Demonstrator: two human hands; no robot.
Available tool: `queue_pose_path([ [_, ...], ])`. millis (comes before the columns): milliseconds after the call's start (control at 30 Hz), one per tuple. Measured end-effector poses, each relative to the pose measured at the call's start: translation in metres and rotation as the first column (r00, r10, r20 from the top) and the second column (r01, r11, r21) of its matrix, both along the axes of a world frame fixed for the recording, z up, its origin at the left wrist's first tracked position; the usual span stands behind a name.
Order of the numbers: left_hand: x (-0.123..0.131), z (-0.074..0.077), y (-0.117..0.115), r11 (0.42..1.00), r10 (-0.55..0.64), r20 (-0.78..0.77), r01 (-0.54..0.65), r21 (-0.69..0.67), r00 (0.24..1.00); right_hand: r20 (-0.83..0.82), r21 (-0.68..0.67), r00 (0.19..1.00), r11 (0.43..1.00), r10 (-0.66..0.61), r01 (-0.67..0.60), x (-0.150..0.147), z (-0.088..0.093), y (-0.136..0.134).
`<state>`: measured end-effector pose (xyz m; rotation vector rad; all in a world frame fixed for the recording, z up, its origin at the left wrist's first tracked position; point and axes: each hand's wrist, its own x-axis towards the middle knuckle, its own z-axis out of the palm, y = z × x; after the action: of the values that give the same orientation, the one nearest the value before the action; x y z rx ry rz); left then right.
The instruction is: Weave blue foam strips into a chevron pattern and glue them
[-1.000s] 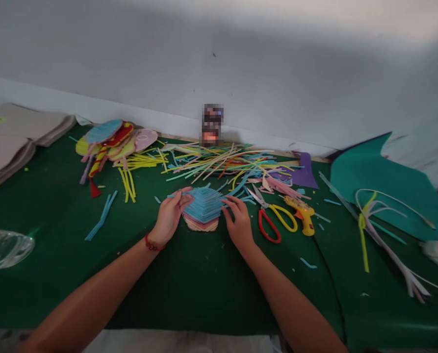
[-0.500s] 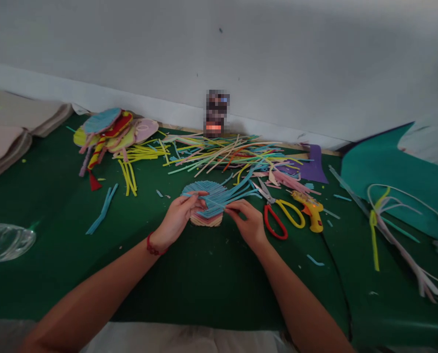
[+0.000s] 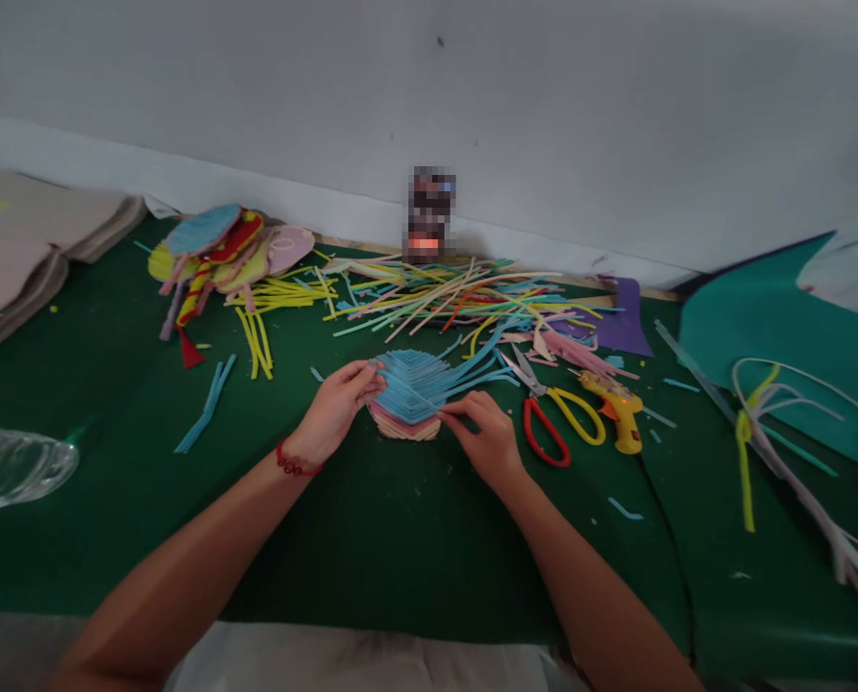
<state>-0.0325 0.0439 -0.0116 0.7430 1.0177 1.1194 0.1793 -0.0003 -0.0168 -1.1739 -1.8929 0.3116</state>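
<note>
A leaf-shaped piece woven from light blue strips (image 3: 408,386) lies on a small stack of pink and tan foam shapes (image 3: 404,428) on the green table (image 3: 371,538). My left hand (image 3: 333,411) rests against the piece's left edge, fingers curled onto it. My right hand (image 3: 487,439) pinches a thin blue strip at the piece's lower right. Loose blue strip ends (image 3: 482,360) trail off to the right.
A pile of coloured strips (image 3: 443,298) lies behind. Red and yellow scissors (image 3: 554,423) and a yellow glue gun (image 3: 620,413) sit to the right. Finished coloured pieces (image 3: 219,252) are at back left, teal foam sheet (image 3: 774,356) right, clear plastic bottle (image 3: 14,466) left.
The blue piece has been turned so its loose strip ends point right. My right hand dropped to its lower right corner and pinched a strip. The camera shifted slightly.
</note>
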Motion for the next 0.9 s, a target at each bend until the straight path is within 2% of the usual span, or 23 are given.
queue_pose_path([
  [133, -0.001, -0.002, 0.002, 0.998, -0.064, -0.098, 0.066, 0.018, 0.993, 0.043, 0.018, 0.999, 1.0, -0.022, 0.021, 0.004, -0.001, 0.001],
  [200, -0.004, 0.001, 0.004, 0.992, -0.064, -0.258, 0.09, 0.088, 0.964, 0.055, 0.017, 0.998, 1.0, -0.01, 0.009, 0.004, 0.0, 0.001],
  [233, -0.004, 0.004, 0.004, 0.983, -0.032, -0.392, 0.099, 0.152, 0.919, 0.059, 0.015, 0.998, 1.0, -0.003, 0.002, 0.002, 0.0, 0.0],
  [267, -0.005, 0.007, 0.004, 0.965, 0.034, -0.549, 0.115, 0.235, 0.835, 0.068, 0.01, 0.998, 1.0, 0.005, -0.006, 0.001, 0.0, 0.0],
  [300, -0.004, 0.01, 0.001, 0.935, 0.129, -0.699, 0.149, 0.322, 0.704, 0.084, 0.002, 0.996, 1.0, 0.015, -0.015, -0.002, 0.0, -0.002],
  [367, 0.001, 0.015, -0.009, 0.846, 0.335, -0.877, 0.3, 0.441, 0.345, 0.135, -0.022, 0.99, 0.999, 0.046, -0.044, -0.007, -0.001, -0.004],
  [400, 0.005, 0.016, -0.017, 0.81, 0.382, -0.903, 0.398, 0.431, 0.199, 0.167, -0.034, 0.984, 0.997, 0.067, -0.062, -0.01, -0.002, -0.006],
  [433, 0.01, 0.016, -0.027, 0.779, 0.39, -0.916, 0.497, 0.382, 0.092, 0.202, -0.044, 0.975, 0.996, 0.089, -0.082, -0.013, -0.003, -0.007],
  [500, 0.022, 0.013, -0.05, 0.722, 0.395, -0.916, 0.639, 0.265, -0.067, 0.278, -0.052, 0.954, 0.993, 0.116, -0.106, -0.016, -0.006, -0.01],
  [567, 0.033, 0.007, -0.072, 0.647, 0.404, -0.905, 0.742, 0.178, -0.135, 0.353, -0.055, 0.928, 0.993, 0.119, -0.107, -0.017, -0.007, -0.012],
  [633, 0.04, 0.002, -0.088, 0.603, 0.43, -0.886, 0.786, 0.138, -0.174, 0.408, -0.057, 0.907, 0.995, 0.103, -0.087, -0.015, -0.007, -0.013],
  [800, 0.044, -0.004, -0.097, 0.631, 0.43, -0.862, 0.772, 0.075, -0.268, 0.448, -0.062, 0.892, 0.998, 0.055, -0.03, -0.01, -0.004, -0.013],
  [900, 0.045, -0.004, -0.096, 0.642, 0.396, -0.875, 0.765, 0.047, -0.279, 0.437, -0.087, 0.897, 0.996, 0.068, -0.033, -0.01, -0.004, -0.011],
])
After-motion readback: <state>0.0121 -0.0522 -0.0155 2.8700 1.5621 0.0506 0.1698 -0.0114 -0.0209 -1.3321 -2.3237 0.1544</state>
